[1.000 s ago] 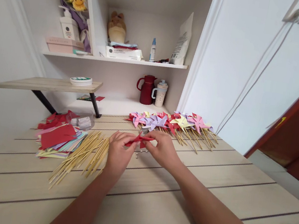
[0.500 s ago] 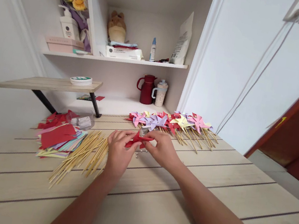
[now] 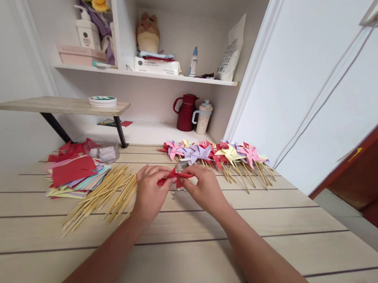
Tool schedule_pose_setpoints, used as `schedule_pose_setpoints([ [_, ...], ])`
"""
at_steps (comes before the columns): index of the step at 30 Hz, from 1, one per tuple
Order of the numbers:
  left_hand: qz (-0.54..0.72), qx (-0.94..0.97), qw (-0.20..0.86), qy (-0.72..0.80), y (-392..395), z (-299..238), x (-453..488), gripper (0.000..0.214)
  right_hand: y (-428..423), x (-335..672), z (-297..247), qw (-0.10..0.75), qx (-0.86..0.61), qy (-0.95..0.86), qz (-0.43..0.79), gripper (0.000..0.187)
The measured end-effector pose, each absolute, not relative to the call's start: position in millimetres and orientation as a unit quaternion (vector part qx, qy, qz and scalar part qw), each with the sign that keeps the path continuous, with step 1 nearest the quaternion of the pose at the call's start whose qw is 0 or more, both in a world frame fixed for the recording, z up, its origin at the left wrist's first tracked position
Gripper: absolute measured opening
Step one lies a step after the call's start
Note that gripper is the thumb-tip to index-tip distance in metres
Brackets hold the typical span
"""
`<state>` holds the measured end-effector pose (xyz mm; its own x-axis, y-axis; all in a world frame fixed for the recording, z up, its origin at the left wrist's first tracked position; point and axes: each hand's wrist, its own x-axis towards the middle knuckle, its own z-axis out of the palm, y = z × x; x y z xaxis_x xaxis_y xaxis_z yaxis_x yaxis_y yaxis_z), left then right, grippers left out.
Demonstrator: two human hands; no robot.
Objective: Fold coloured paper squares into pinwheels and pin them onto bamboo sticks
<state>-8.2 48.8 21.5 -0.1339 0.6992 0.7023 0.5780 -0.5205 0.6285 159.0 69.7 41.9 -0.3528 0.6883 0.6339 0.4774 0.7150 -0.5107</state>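
Between my two hands is a red paper pinwheel (image 3: 179, 181), its blades partly folded in. My left hand (image 3: 152, 188) pinches its left side, and my right hand (image 3: 204, 190) grips a blade on the right between thumb and fingers. A small clear container (image 3: 182, 164) stands just behind the paper, with several tiny silvery beads (image 3: 173, 196) scattered on the table below my hands. Left of my left hand lie many thin wooden sticks (image 3: 103, 199). Finished pinwheels on sticks (image 3: 230, 154) rest in a row behind my right hand.
At the left are a stack of coloured paper sheets (image 3: 73, 173), red scraps (image 3: 69, 151) and a clear plastic box (image 3: 107, 153). A small raised shelf (image 3: 60, 105) stands over the table's left back. A dark red jug (image 3: 187, 113) and a tumbler (image 3: 203, 117) stand at the back.
Both hands stay in nearly the same place. The red paper is turned slightly between my fingers.
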Motion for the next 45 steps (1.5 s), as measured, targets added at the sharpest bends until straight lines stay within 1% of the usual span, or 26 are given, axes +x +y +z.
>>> schedule_pose_setpoints([
  [4,0.579,0.642,0.116,0.488,50,20,-10,0.008,69,158,41,0.435,-0.370,-0.812,0.121,0.013],
  [10,0.587,0.580,0.294,0.483,51,18,-12,0.013,70,159,41,0.454,-0.393,-0.786,0.149,0.012],
  [12,0.591,0.556,0.315,0.493,51,16,-13,0.015,73,162,42,0.475,-0.401,-0.766,0.166,0.010],
  [16,0.586,0.531,0.326,0.518,52,12,-16,0.020,84,175,43,0.540,-0.414,-0.702,0.210,0.010],
  [20,0.602,0.510,0.344,0.509,54,6,-18,0.023,102,195,42,0.603,-0.429,-0.622,0.258,0.016],
  [22,0.614,0.488,0.368,0.500,56,3,-18,0.025,112,205,39,0.612,-0.449,-0.592,0.272,0.019],
  [26,0.651,0.414,0.426,0.473,62,-4,-21,0.030,127,218,28,0.571,-0.498,-0.592,0.277,0.021],
  [29,0.695,0.322,0.453,0.455,67,-6,-26,0.026,131,216,17,0.528,-0.520,-0.609,0.283,0.017],
  [34,0.743,0.226,0.447,0.445,73,-3,-35,0.014,129,202,3,0.436,-0.509,-0.670,0.319,0.007],
  [38,0.750,0.216,0.436,0.448,75,-6,-36,0.013,125,194,-5,0.371,-0.496,-0.708,0.339,0.009],
  [45,0.750,0.219,0.415,0.466,77,-15,-38,0.016,125,195,-14,0.341,-0.502,-0.724,0.326,0.010],
])
